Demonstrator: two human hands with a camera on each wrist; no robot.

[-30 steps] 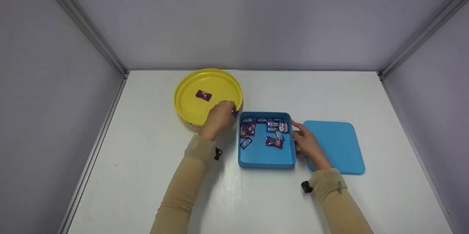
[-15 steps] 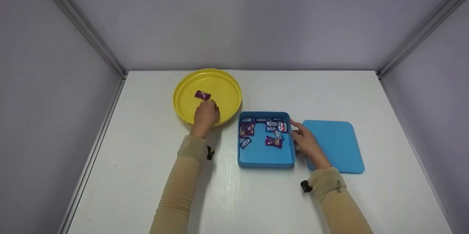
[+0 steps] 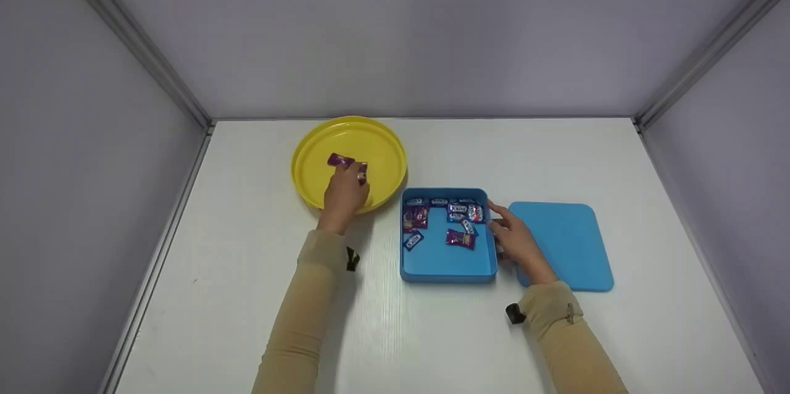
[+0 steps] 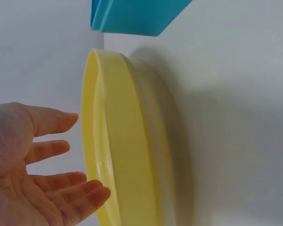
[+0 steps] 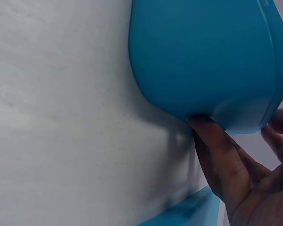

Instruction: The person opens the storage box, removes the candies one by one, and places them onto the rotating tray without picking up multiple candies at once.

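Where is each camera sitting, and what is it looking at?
Head: sits up on the person's head, looking forward and down at the white table; both sleeves, the left hand and the right hand show.
Left wrist: sits at that wrist, looking along the open palm at the yellow plate from the side.
Right wrist: sits at that wrist, looking past the fingers at the blue box.
Shared: the head and left wrist views both show the yellow plate.
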